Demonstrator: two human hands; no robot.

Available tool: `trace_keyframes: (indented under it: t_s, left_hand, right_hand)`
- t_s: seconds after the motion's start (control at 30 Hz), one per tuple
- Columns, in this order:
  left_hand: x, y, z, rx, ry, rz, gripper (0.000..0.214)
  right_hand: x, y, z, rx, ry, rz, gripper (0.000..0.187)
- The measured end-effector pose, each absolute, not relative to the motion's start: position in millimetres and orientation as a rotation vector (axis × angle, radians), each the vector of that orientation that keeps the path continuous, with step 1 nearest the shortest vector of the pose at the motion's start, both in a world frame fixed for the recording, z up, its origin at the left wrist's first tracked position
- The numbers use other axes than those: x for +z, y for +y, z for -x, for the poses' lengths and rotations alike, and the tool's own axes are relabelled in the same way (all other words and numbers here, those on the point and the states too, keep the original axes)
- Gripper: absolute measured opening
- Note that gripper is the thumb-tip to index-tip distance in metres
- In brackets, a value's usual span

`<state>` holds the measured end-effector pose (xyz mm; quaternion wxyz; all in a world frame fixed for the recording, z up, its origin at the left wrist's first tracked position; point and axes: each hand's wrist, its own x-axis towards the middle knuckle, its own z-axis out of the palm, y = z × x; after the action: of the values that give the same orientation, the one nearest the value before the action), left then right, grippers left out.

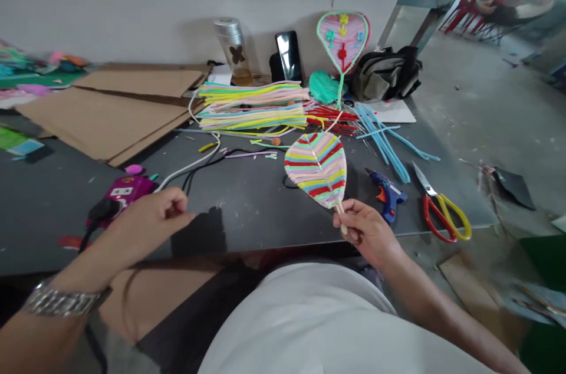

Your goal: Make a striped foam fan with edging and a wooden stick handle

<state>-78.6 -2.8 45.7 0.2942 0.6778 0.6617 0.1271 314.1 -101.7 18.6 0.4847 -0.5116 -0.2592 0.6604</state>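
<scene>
My right hand (365, 227) is closed round the short stick handle of a leaf-shaped fan (317, 167) woven from striped pink, yellow, red and green pipe cleaners, held upright over the dark grey table (247, 197). My left hand (152, 217) hovers above the table's near edge with its fingers curled and pinched together; nothing shows in them. A metal watch (62, 300) is on that wrist. A purple power strip (128, 190) with cables lies just beyond the left hand.
Stacked pastel pipe cleaners (252, 105), red ones (329, 114) and blue ones (380, 138) lie at the back. A blue glue gun (388, 194) and red-yellow scissors (440, 212) sit right of the fan. Cardboard sheets (115, 108), a finished pink fan (342, 38), a phone (288, 55), a jar (232, 49) and a bag (387, 73) stand behind.
</scene>
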Motion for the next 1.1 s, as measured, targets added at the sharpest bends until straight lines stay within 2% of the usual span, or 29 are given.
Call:
trace_keyframes:
  t_s: [0.13,0.23,0.3,0.43,0.5,0.53,0.63,0.7,0.83,1.0,1.1]
  left_hand:
    - [45,-23,77,0.368,1.683,-1.612,0.051]
    - [46,-35,79,0.298,1.706,-1.603,0.057]
    - [48,-40,79,0.293,1.711,-1.607,0.056]
    - [56,-54,66,0.284,1.563,-1.604,0.043]
    - [61,-63,50,0.215,1.389,-1.592,0.038]
    - [62,-67,41,0.188,1.276,-1.601,0.036]
    - [64,-73,20,0.107,0.932,-1.642,0.028]
    - [62,-71,18,0.072,0.854,-1.613,0.030]
    - [59,-65,43,0.205,0.899,-1.438,0.040]
    - [81,-65,76,0.383,1.127,-1.522,0.050]
    - [95,-60,94,0.739,1.570,-1.604,0.051]
  right_hand:
    - [13,-97,-312,1.656,-0.661,1.336,0.037]
    - [10,-103,-322,1.627,-0.813,1.465,0.043]
    - [11,-112,-330,1.472,-1.001,1.595,0.043]
    - [26,-127,-330,0.947,-1.378,1.762,0.032]
    - [35,-125,-311,0.971,-1.535,1.625,0.031]
    - [39,-120,-297,1.057,-1.637,1.492,0.035]
    - [44,-101,-246,1.278,-2.070,0.960,0.076]
    - [42,-89,-214,1.383,-2.296,0.812,0.083]
    - [41,-79,-177,1.179,-2.436,1.287,0.022]
    - [56,-68,-187,0.904,-2.495,1.305,0.012]
    - [54,-56,-205,0.663,-2.425,1.478,0.027]
